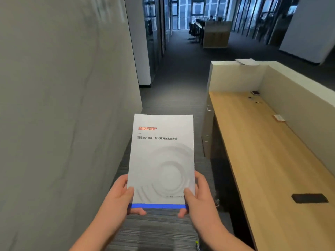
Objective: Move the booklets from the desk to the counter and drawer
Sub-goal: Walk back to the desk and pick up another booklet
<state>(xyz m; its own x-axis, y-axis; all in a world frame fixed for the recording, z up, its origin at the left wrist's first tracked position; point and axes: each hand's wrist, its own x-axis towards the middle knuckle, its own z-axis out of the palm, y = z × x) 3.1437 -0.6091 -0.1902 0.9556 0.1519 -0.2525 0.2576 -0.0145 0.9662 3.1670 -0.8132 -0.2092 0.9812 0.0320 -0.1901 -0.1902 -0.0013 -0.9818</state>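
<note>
Booklet [161,160] up front, white cover, red logo, a line of grey characters, pale swirl graphic and a blue strip along the bottom edge. Left hand [117,194] and right hand [197,194] pinch its lower corners, thumbs on top, fingers [138,212] curled beneath. It's held above striped carpet [155,230], wooden tabletop [268,156] off right.

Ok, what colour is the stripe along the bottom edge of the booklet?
Blue, across the booklet cover's bottom, between both thumbs; clearest in the head view.
</note>
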